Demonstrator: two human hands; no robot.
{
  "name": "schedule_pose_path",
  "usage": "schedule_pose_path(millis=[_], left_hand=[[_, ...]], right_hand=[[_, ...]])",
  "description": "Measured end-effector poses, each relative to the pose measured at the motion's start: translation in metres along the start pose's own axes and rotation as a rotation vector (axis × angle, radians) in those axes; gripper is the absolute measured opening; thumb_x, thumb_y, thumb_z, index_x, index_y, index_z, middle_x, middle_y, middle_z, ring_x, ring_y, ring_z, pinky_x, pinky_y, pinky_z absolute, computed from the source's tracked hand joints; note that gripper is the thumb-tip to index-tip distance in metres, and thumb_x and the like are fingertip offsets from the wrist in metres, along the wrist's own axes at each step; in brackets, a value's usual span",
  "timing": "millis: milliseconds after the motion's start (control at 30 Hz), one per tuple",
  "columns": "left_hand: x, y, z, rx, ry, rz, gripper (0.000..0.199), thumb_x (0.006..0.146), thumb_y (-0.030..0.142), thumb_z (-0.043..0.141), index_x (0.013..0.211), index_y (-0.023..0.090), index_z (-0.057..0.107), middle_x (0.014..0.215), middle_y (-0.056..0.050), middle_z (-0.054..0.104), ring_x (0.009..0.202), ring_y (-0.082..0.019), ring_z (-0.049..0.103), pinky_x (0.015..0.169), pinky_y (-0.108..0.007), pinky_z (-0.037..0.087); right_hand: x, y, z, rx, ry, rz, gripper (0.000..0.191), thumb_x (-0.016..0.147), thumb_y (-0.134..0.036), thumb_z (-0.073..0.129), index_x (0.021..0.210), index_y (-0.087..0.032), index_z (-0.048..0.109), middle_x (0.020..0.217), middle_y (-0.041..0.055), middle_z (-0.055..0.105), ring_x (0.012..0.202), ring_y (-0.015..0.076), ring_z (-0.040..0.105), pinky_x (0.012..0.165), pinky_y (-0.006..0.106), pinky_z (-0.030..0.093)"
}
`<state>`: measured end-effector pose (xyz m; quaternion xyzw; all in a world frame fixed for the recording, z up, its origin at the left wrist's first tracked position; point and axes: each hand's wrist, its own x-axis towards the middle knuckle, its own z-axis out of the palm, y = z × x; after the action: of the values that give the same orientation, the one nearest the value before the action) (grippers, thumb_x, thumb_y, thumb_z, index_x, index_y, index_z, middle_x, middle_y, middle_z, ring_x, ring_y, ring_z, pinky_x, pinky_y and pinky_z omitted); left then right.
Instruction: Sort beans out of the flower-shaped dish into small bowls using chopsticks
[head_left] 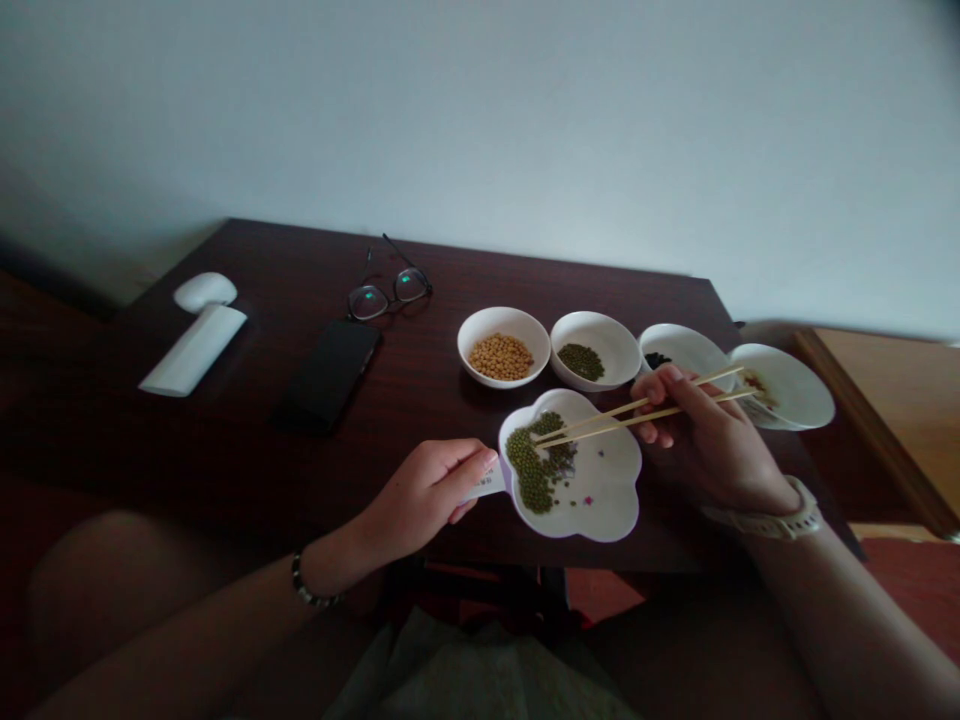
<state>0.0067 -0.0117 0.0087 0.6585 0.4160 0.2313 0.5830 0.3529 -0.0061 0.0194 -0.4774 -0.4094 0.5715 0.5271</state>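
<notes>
My left hand [431, 495] is closed on the handle of a white flower-shaped dish [600, 510]. Green beans [531, 470] lie in the dish's left part, with small purple bits to their right. In my right hand [701, 435] is a pair of wooden chopsticks [592, 425], their tips touching the green beans. Behind the dish stand white bowls: one with yellow beans [501, 357], one with green beans [581, 362], one with black beans [658, 360] partly behind my right hand, and a tilted one [802, 390] with reddish-brown pieces.
On the dark table [420, 400] to the left lie a black phone [330, 375], eyeglasses [388, 293] and a white device [195, 350] with a rounded head. A wooden surface [892, 400] stands at the right, and a pale wall rises behind.
</notes>
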Motion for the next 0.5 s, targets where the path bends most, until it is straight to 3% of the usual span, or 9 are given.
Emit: schedule_pose_path(millis=[500], left_hand=[[0.0010, 0.0015, -0.0010, -0.007, 0.001, -0.004, 0.051, 0.119, 0.044, 0.052, 0.072, 0.023, 0.053, 0.059, 0.005, 0.054, 0.056, -0.013, 0.049, 0.058, -0.027, 0.037]], right_hand=[[-0.0015, -0.0034, 0.0025, 0.005, -0.003, 0.017, 0.039, 0.108, -0.054, 0.083, 0.087, -0.023, 0.072, 0.079, 0.0026, 0.064, 0.061, 0.0137, 0.054, 0.050, 0.025, 0.045]])
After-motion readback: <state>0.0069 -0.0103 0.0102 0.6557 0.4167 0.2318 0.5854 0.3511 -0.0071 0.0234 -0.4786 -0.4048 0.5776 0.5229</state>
